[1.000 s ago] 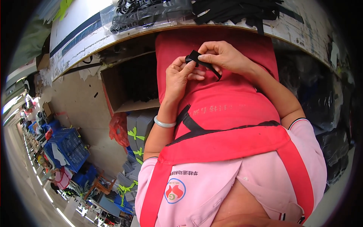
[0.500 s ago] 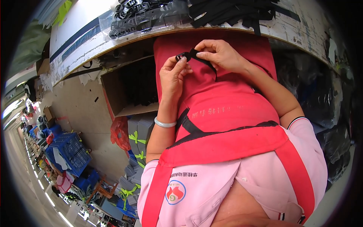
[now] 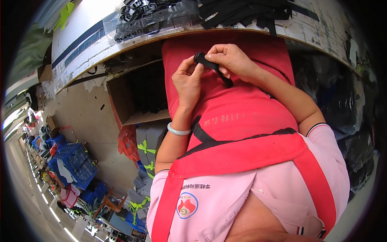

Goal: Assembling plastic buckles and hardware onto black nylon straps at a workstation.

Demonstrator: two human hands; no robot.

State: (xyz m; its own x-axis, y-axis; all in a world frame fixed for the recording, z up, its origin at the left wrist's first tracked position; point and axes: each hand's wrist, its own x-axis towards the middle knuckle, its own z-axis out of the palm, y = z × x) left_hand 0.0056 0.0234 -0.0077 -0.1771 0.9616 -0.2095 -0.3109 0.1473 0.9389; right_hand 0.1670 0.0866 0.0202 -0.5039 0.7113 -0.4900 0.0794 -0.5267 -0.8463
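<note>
A: Where is the black strap (image 3: 210, 63)?

B: Over the lap of the red apron (image 3: 250, 107), on the person's side of the near edge of the surface (image 3: 88, 18); it is held up, off the surface.

A: How does it lie, and which hand is nearer?

B: Its long axis slants from a looped far end, by the left hand (image 3: 187, 84), back toward the body and rightward; the right hand (image 3: 236, 60) pinches it between thumb and forefinger partway along; the left's thumb and forefinger are curled close at the looped end, though I cannot tell whether they grip it; so both hands are at it, neither clearly nearer.

A: And beyond?

B: Past the near edge, a heap of black buckles (image 3: 128, 15); to its right, loose black strips (image 3: 246, 14), one reaching that edge; below the surface, leftward, an open cardboard box (image 3: 147, 117); farther left, a blue crate (image 3: 78, 161) on the floor (image 3: 96, 121).
</note>
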